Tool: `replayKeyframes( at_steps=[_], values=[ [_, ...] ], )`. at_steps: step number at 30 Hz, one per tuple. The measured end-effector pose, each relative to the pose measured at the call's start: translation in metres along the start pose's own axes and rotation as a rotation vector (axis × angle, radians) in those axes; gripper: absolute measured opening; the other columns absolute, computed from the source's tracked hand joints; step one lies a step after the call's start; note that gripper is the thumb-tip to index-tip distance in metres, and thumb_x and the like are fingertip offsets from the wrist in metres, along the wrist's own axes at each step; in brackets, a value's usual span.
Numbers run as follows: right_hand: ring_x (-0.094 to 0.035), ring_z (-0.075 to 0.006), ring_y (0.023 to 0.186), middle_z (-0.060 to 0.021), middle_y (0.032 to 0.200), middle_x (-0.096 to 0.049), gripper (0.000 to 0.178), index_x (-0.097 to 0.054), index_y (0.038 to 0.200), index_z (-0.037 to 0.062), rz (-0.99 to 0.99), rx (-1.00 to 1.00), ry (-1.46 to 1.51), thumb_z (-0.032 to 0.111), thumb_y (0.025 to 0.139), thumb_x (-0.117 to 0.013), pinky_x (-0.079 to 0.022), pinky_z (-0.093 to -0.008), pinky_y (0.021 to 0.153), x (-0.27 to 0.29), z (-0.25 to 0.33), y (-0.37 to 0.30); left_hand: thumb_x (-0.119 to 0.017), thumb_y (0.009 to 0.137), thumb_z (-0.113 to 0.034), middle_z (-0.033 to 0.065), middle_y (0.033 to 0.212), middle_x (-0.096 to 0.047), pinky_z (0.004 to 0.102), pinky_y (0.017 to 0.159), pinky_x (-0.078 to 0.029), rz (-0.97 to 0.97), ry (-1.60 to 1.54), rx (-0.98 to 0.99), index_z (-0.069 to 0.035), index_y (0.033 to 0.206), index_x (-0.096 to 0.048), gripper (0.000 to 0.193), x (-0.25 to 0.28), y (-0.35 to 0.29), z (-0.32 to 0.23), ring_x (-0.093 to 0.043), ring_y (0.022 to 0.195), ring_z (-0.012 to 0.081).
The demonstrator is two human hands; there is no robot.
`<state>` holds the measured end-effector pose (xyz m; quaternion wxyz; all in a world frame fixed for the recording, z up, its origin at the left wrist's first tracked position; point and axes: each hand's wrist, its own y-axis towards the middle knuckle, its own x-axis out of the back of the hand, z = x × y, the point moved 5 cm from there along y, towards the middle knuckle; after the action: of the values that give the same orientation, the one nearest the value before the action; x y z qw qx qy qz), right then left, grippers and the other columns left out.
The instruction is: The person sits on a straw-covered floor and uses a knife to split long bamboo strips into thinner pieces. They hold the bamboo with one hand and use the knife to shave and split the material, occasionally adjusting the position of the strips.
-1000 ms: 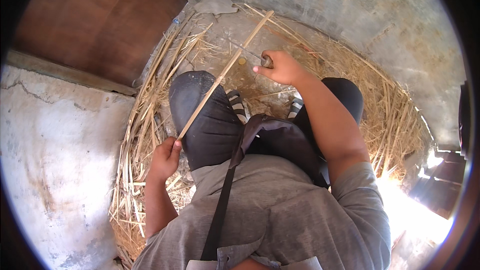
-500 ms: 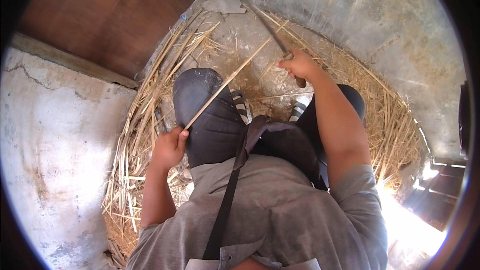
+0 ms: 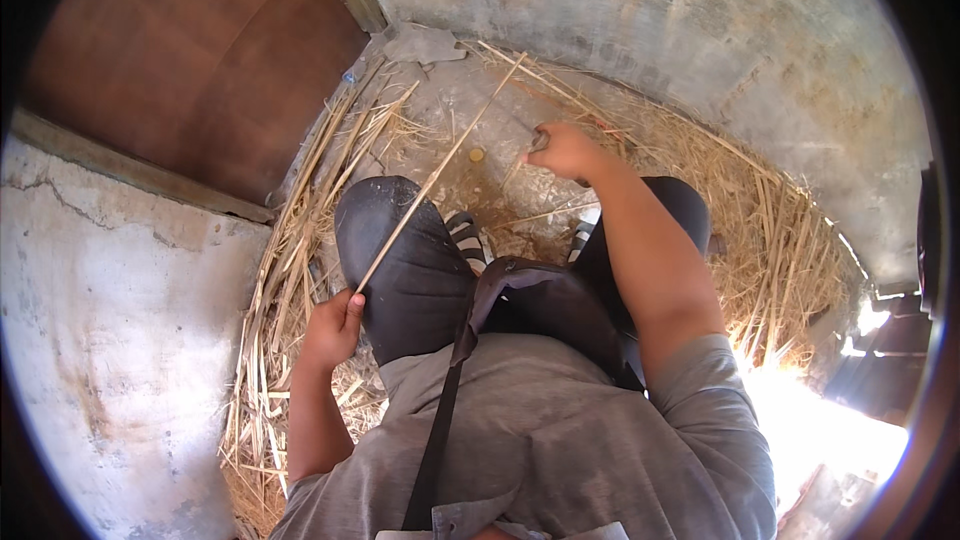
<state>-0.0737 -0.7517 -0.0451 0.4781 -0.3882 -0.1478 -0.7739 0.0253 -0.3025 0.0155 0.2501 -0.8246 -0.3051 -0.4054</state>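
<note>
In the head view, the left hand [image 3: 332, 330], left of centre and below the middle of the frame, grips the lower end of a long pale strip [image 3: 440, 175], thumb pressed along it. The strip slants from there up to the right, passing over the person's left knee, and its free end points to the upper middle of the frame, above the floor [image 3: 440, 90].

The right hand [image 3: 568, 152], just right of the upper centre, is closed around the dark handle of a knife [image 3: 540, 141]. The blade reaches out to the upper left toward the strip but is blurred; whether it touches the strip cannot be told. A small round yellow thing [image 3: 476, 154] lies on the floor near the strip, between it and the right hand.

Loose strips [image 3: 290, 250] lie heaped along the left side of the floor, and a broad pile of straw-like shavings [image 3: 760, 250] covers the right side, up against the curved-looking grey wall [image 3: 680, 30]. A flat grey slab [image 3: 425, 43] rests at the top, near a brown panel [image 3: 190, 60] filling the upper left. The person's dark trousers [image 3: 400, 260] and striped sandals [image 3: 465, 237] show at the centre, with a grey shirt [image 3: 580, 420] and black strap [image 3: 435, 450] below. Bright light washes out the lower right.
</note>
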Motion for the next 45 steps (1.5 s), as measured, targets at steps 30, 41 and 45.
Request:
replayKeyframes(
  at_steps=[30, 41, 45],
  values=[
    [-0.066, -0.0423, 0.112, -0.0247, 0.117, -0.07, 0.066, -0.064, 0.13, -0.0009, -0.008, 0.107, -0.131, 0.037, 0.079, -0.079, -0.052, -0.0448, 0.098, 0.003, 0.008, -0.008, -0.052, 0.106, -0.037, 0.0252, 0.07, -0.06, 0.0489, 0.06, -0.046, -0.042, 0.101, -0.04, -0.001, 0.085, -0.058, 0.042, 0.005, 0.001, -0.006, -0.061, 0.068, 0.0475],
    [-0.063, -0.0423, 0.117, -0.0272, 0.124, -0.066, 0.064, -0.066, 0.126, -0.0032, 0.06, 0.001, -0.13, 0.042, 0.082, -0.077, -0.05, -0.0458, 0.1, 0.004, 0.005, 0.0, -0.051, 0.106, -0.037, 0.0262, 0.07, -0.062, 0.0532, 0.06, -0.046, -0.106, 0.181, 0.01, -0.002, 0.086, -0.059, 0.04, 0.006, -0.009, -0.008, -0.061, 0.07, 0.0503],
    [-0.064, -0.0404, 0.117, -0.0276, 0.12, -0.068, 0.07, -0.064, 0.128, -0.0055, -0.032, -0.016, -0.111, 0.047, 0.085, -0.076, -0.05, -0.0445, 0.099, 0.015, 0.003, -0.009, -0.059, 0.103, -0.033, 0.0243, 0.07, -0.063, 0.0532, 0.06, -0.046, -0.116, 0.201, 0.005, -0.004, 0.09, -0.059, 0.032, 0.007, -0.012, -0.014, -0.063, 0.07, 0.0489]
  ],
)
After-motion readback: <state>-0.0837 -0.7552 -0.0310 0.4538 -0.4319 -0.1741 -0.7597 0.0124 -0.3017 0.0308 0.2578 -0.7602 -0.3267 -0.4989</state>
